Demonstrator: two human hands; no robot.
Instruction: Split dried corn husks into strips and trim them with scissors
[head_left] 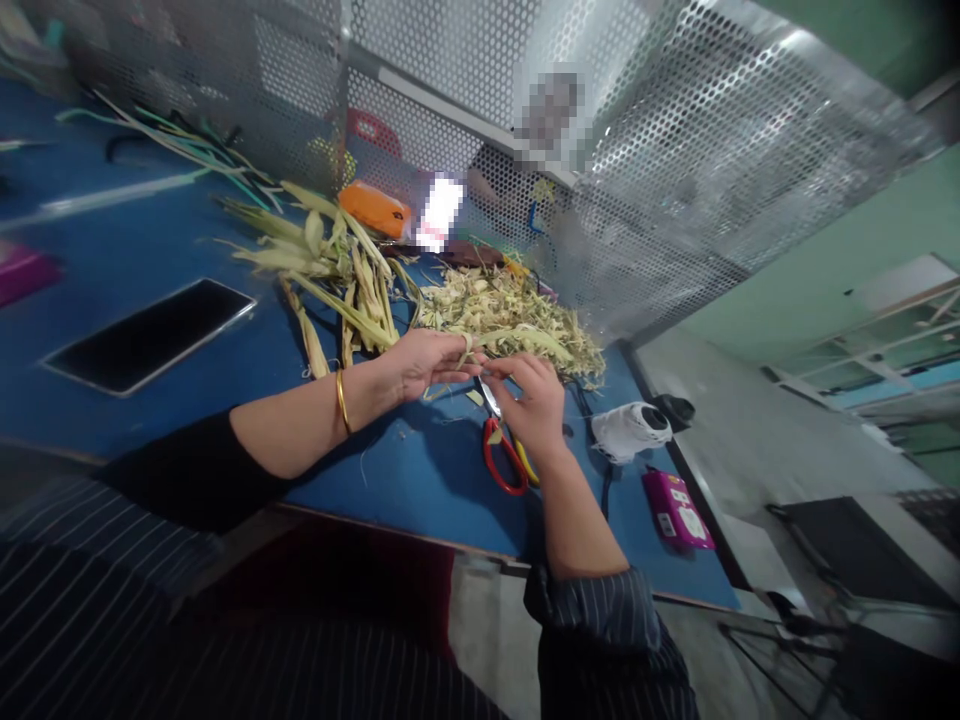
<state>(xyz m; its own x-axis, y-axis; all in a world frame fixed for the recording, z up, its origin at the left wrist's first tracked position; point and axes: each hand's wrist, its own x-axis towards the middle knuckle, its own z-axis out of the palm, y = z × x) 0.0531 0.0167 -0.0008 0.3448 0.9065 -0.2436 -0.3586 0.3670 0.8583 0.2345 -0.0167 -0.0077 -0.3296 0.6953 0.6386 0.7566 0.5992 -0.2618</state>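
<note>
Where the pale strip (466,348) ends between the left hand (431,362) and the right hand (536,400) is too small to tell, and the right hand and wrist partly hide the yellow handle (527,465) of the scissors (490,400). The left edge cuts off a magenta packet (26,274) and the bench (420,480), the right edge a dark chair (862,545). Pixelation covers a lit screen (440,212) and a person's head (551,110) beyond the perforated panel (675,150).

Dim light; screen (440,212) glares white; edges blurred, stretched.
</note>
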